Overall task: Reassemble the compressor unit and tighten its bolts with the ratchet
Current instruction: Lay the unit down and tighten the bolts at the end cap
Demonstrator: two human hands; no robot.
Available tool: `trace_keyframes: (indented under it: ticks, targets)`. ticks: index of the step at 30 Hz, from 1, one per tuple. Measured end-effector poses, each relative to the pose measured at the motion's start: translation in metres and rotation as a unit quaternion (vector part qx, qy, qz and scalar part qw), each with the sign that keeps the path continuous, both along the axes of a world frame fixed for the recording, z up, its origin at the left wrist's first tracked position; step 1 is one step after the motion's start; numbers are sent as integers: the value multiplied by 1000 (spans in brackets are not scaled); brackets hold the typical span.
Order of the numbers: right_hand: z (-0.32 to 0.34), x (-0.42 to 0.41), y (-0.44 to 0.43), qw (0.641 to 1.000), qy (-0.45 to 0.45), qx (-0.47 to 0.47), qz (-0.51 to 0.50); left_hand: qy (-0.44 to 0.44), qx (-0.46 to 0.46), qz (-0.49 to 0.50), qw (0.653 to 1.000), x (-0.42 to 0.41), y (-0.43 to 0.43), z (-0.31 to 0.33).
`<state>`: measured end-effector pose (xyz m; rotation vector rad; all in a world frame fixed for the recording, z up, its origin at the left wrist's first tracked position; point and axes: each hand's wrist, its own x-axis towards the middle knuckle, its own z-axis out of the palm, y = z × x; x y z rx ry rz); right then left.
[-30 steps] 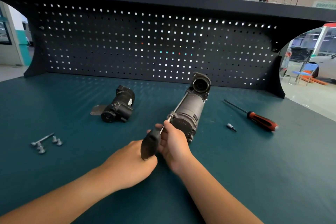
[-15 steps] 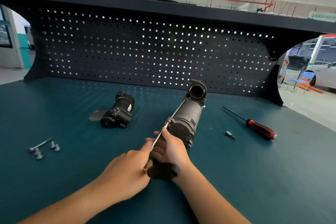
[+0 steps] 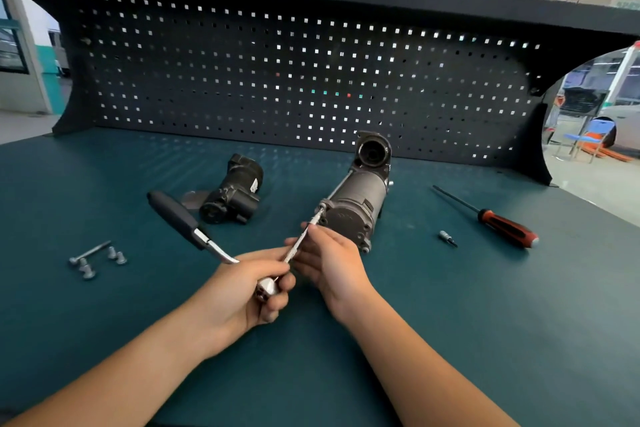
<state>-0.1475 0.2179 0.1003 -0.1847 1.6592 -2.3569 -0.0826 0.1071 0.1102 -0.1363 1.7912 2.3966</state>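
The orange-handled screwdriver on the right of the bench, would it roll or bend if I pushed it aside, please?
The screwdriver would probably stay stiff, given its straight metal shaft. Its rounded handle may roll a little on the flat mat.

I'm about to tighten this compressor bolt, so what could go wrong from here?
The compressor lies unclamped on the bench; torque may roll it. The long extension, steadied only by the right hand, could slip off the bolt. The left hand grips the ratchet at its head, not its handle, so leverage suffers.
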Motion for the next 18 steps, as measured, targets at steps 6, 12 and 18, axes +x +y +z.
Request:
trace_keyframes:
  ticks: [6,12,18]
  targets:
    - [-1,-3,1,1000,14,4,6,-6,10,4,1000,-3,3,1]
    - [-2,-3,0,1000,11,1,13,-18,32,-3,999,-3,0,-1]
    - [-2,-6,-1,1000,-8,-16,26,38,-156,25,987,-3,-6,4]
